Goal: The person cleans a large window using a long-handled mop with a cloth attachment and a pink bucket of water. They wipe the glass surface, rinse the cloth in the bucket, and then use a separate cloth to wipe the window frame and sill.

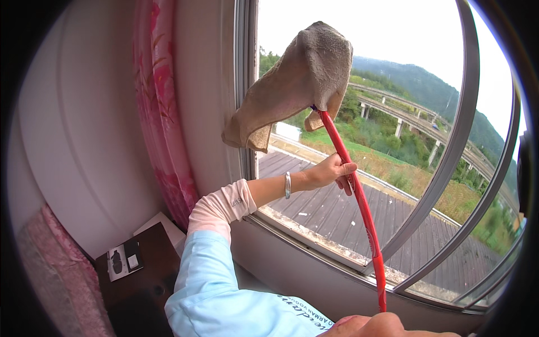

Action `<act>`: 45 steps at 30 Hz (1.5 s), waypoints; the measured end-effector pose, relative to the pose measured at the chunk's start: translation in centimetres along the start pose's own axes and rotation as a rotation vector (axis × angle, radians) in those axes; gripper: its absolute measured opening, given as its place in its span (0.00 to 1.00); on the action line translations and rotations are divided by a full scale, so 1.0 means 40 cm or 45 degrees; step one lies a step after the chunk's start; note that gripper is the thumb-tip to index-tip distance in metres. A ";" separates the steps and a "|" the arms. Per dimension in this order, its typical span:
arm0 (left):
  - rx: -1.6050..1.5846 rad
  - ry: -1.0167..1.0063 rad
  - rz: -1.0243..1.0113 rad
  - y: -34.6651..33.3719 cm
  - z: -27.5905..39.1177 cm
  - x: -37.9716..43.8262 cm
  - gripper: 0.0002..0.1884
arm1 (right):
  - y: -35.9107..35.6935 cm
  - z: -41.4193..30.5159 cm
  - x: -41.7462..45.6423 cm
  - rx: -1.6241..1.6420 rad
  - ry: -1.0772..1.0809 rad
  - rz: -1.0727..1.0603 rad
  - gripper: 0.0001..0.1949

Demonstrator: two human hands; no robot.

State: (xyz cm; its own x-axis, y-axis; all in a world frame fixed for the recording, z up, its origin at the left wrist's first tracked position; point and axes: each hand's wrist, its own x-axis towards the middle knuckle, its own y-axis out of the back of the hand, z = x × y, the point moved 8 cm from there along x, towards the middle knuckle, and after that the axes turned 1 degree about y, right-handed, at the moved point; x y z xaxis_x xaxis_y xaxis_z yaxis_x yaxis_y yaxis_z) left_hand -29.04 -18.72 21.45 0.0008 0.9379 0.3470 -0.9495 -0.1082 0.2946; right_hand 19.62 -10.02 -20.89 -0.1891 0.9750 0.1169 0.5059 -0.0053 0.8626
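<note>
A long red pole (366,219) runs up from the bottom edge, leaning a little left toward the top. My left hand (332,172) grips it around its upper middle, the thumb laid across the shaft. Only partly seen at the bottom edge, my right hand (389,326) is closed around the pole's lower part. Over the pole's top end hangs a grey-brown cloth (303,80), which hides whatever is beneath it. One drooping corner of the cloth overlaps the window frame (247,84) on the left.
A sliding window's curved-looking metal bar (457,139) stands right of the pole. Below runs a worn sill (311,240), with a ribbed roof (311,206) outside. Left are a pink floral curtain (162,97) and a dark tabletop (143,244) bearing a printed leaflet (119,260).
</note>
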 end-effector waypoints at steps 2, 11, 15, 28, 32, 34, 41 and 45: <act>-0.061 0.008 0.029 -0.012 -0.019 -0.007 0.23 | 0.099 -0.017 0.010 0.025 -0.022 -0.015 0.11; -0.140 -0.163 0.169 -0.022 -0.036 -0.004 0.20 | 0.031 0.055 0.053 -0.079 0.082 0.014 0.10; -0.212 -0.050 0.057 -0.138 -0.065 -0.030 0.22 | 0.016 0.110 0.000 0.056 0.057 -0.121 0.11; 0.216 -0.577 0.532 0.149 0.333 0.181 0.22 | -0.118 -0.347 -0.001 0.646 0.087 -0.216 0.10; 0.383 -0.795 1.060 0.400 0.575 0.217 0.20 | 0.047 -0.814 0.048 0.829 0.319 -0.297 0.13; 0.661 -0.795 1.328 0.556 0.683 0.244 0.20 | 0.075 -0.968 0.037 0.976 0.420 -0.454 0.15; 0.467 -0.871 1.206 0.653 0.902 0.361 0.26 | 0.239 -1.146 -0.031 1.354 0.601 -0.586 0.19; 0.295 -0.845 1.183 0.548 0.948 0.339 0.21 | 0.286 -1.134 0.004 1.358 0.633 -0.441 0.20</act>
State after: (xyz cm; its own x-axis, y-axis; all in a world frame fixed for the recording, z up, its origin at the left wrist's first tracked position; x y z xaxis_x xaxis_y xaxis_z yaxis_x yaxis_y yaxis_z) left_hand -37.95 -20.88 66.36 -0.4356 0.1164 0.8926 -0.5908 -0.7851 -0.1860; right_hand -12.79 -20.03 11.33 -0.6328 0.6967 0.3380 0.7564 0.6495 0.0775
